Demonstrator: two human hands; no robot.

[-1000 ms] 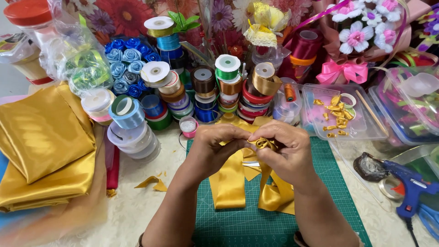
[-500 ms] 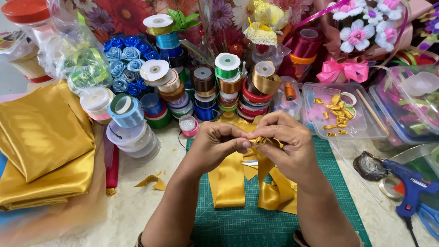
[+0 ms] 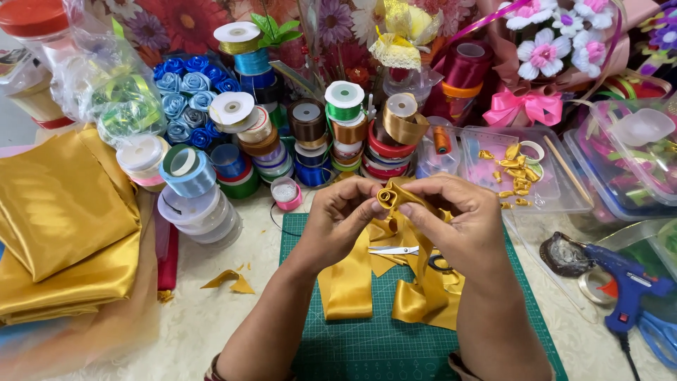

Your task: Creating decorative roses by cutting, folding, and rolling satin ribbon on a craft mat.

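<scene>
Basically, near edge first: green cutting mat (image 3: 367, 339) at bottom centre, loose gold ribbon tails (image 3: 352, 282) trailing down onto it. Scissors (image 3: 398, 250) lie on the mat under the hands. Risk: the rolled gold ribbon bud (image 3: 389, 197) looks only pinch-held, so any slack in the grip could let the coil spring open; the dangling tails could also snag the scissors. Left hand (image 3: 345, 215) and right hand (image 3: 458, 222) meet at centre frame, fingers closed tight on the bud, thumbs pressing its sides. Blue glue gun (image 3: 624, 279) sits lower right. Ribbon spools (image 3: 338, 130) stacked beyond, upper centre.
</scene>
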